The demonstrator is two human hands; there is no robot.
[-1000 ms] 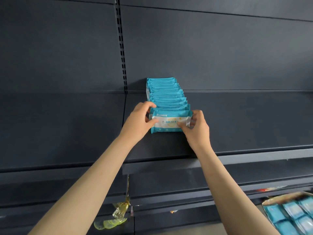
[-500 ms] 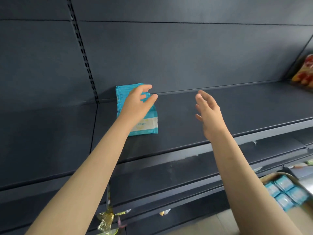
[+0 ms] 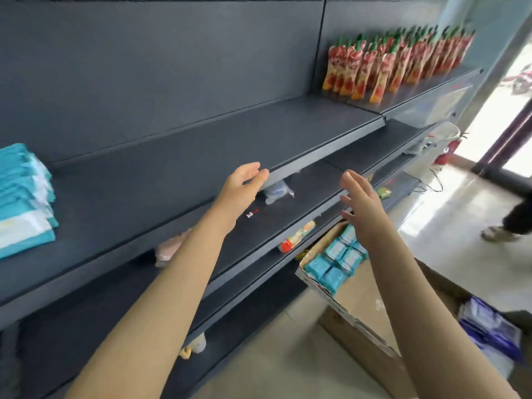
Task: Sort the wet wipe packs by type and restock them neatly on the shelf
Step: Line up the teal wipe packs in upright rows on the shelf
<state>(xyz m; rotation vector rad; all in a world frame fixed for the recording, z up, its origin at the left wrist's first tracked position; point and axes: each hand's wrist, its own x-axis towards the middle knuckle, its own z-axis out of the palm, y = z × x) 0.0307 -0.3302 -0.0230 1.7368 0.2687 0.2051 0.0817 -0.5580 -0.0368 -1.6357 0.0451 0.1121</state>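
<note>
Single head-worn view, wide-angle, close against the shelf (image 3: 201, 156) and above its top board. It faces forward and down, angled right along the shelf's front edge, so the boards run diagonally to the upper right. Forearms enter from the bottom edge, with left hand (image 3: 243, 187) and right hand (image 3: 361, 203) mid-frame. Cardboard box (image 3: 359, 306) sits lower right; teal wipe packs (image 3: 23, 197) are cut by the left edge.

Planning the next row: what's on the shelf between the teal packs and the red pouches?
Nothing; head view shows bare shelf from teal packs to red pouches.

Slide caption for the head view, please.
Open left hand and right hand hover between shelved wipe packs and restock carton.
</note>
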